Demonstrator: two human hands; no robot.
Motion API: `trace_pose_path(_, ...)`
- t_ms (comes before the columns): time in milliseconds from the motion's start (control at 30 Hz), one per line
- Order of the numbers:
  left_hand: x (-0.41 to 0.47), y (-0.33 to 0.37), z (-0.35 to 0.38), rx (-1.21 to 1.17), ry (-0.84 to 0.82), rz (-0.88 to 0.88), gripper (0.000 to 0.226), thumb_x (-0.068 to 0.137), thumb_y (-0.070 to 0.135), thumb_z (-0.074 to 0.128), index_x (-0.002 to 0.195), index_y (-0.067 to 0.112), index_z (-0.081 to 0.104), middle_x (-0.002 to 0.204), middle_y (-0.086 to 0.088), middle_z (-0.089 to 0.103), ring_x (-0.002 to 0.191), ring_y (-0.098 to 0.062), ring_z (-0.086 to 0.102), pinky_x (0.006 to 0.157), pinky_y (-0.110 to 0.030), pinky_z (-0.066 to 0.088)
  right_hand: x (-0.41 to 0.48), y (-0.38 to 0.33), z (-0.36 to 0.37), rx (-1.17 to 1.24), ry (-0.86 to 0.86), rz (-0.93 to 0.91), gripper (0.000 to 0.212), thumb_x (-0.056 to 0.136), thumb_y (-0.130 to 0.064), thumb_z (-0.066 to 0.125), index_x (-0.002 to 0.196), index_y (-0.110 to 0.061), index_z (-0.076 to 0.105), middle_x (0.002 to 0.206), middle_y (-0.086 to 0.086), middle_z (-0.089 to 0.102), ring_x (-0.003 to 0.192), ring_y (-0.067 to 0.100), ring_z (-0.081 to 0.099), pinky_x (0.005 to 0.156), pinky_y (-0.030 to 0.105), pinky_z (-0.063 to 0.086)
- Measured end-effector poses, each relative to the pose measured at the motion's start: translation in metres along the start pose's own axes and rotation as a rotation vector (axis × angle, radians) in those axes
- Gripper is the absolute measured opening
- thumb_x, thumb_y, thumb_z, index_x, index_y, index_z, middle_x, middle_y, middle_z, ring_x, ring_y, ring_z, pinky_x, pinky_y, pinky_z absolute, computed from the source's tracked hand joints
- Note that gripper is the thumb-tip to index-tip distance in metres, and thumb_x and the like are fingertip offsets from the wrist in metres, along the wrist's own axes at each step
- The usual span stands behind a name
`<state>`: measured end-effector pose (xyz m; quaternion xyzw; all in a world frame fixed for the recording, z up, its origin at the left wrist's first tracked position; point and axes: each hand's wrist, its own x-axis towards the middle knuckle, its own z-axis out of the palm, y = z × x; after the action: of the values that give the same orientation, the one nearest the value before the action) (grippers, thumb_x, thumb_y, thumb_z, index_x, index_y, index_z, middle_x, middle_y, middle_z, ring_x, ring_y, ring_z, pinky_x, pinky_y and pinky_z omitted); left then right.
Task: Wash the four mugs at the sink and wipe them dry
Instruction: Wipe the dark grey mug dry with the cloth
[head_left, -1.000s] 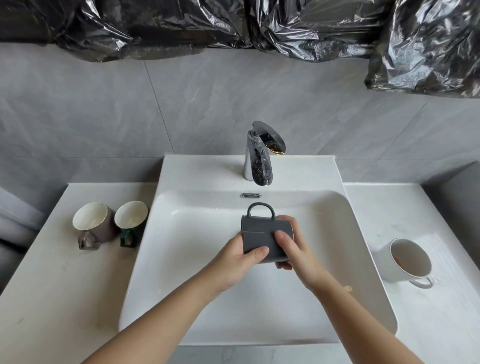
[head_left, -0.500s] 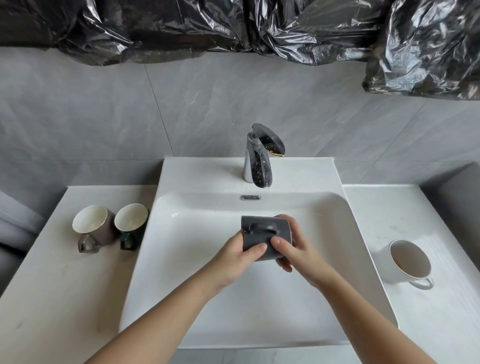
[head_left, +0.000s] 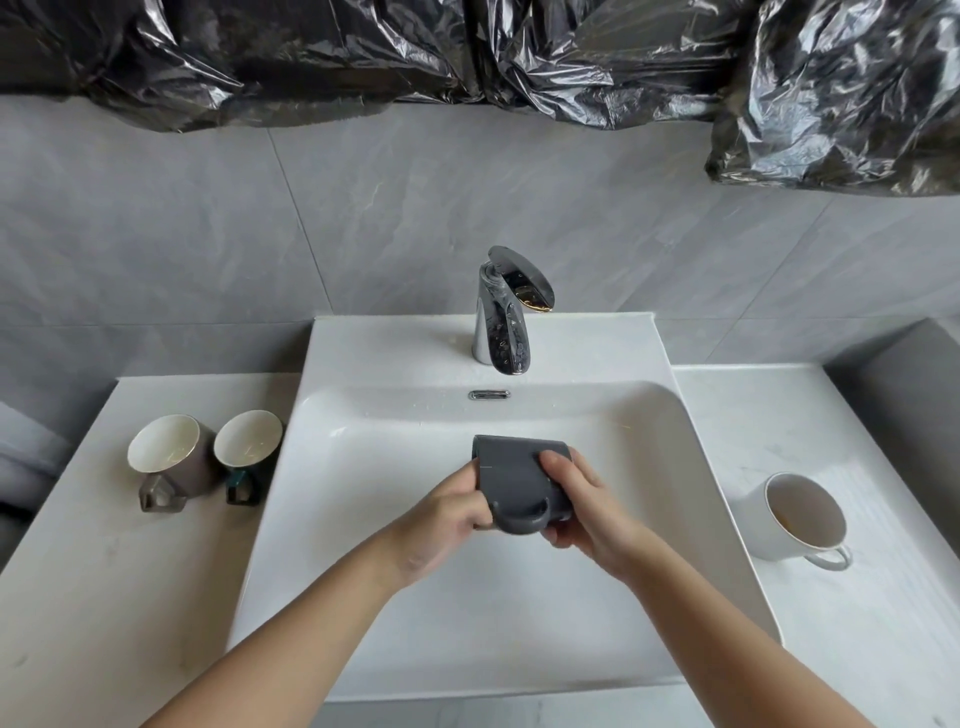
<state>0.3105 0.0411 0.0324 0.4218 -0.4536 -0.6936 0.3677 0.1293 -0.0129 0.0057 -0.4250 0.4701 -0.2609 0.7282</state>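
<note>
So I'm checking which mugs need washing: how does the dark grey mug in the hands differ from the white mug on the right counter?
The dark grey mug lies sideways over the sink, gripped by the left hand and right hand; the white mug stands untouched on the counter. The white mug shows brownish residue inside; the dark grey mug's inside is hidden. Both have a handle.

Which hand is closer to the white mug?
Right. The right hand holds the gray mug on its right side, toward the white mug; the left hand holds its left side, farther off.
</note>
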Motion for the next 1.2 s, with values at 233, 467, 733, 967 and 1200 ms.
trace_pose_path(233,0.001,-0.013,-0.002,0.073,0.218,0.013,0.036,0.091,0.023,0.055,0.126,0.014,0.056,0.120,-0.011,0.067,0.115,-0.027,0.062,0.103,-0.042,0.047,-0.005,0.005,-0.011,-0.300,-0.117,-0.148,0.057,0.084,-0.053,0.056,0.135,-0.040,0.037,0.105,-0.004,0.066,0.075,0.015,0.066,0.057,0.029,0.050)
trace_pose_path(467,-0.001,-0.008,0.001,0.248,0.149,0.016,0.024,0.098,0.015,0.054,0.120,0.023,0.053,0.115,0.002,0.067,0.109,-0.004,0.062,0.093,-0.020,0.046,-0.007,0.000,-0.001,-0.120,-0.095,0.042,0.053,0.084,-0.054,0.062,0.123,-0.020,0.052,0.085,0.003,0.068,0.065,0.021,0.063,0.053,0.028,0.046)
trace_pose_path(733,0.000,-0.007,-0.008,-0.039,0.104,-0.009,0.038,0.092,0.019,0.055,0.129,0.011,0.054,0.126,-0.012,0.064,0.118,-0.029,0.060,0.101,-0.042,0.048,-0.008,0.002,-0.015,-0.375,-0.148,-0.240,0.074,0.071,-0.047,0.074,0.134,-0.041,0.035,0.118,-0.012,0.060,0.097,0.005,0.063,0.072,0.037,0.058)
trace_pose_path(967,0.005,0.001,-0.004,0.195,0.085,0.018,0.031,0.092,0.013,0.059,0.122,0.018,0.054,0.118,0.000,0.067,0.111,-0.010,0.063,0.093,-0.023,0.048,-0.011,-0.008,-0.004,0.122,-0.168,0.177,0.046,0.093,-0.055,0.054,0.117,-0.016,0.061,0.091,0.008,0.068,0.063,0.024,0.064,0.049,0.027,0.051)
trace_pose_path(1200,0.005,-0.003,-0.003,-0.118,0.046,0.005,0.040,0.093,0.016,0.055,0.130,0.001,0.053,0.123,-0.029,0.059,0.102,-0.038,0.062,0.103,-0.049,0.045,-0.009,0.000,-0.018,-0.208,-0.195,-0.192,0.075,0.071,-0.040,0.075,0.134,-0.032,0.035,0.103,0.016,0.061,0.076,0.029,0.065,0.057,0.036,0.052)
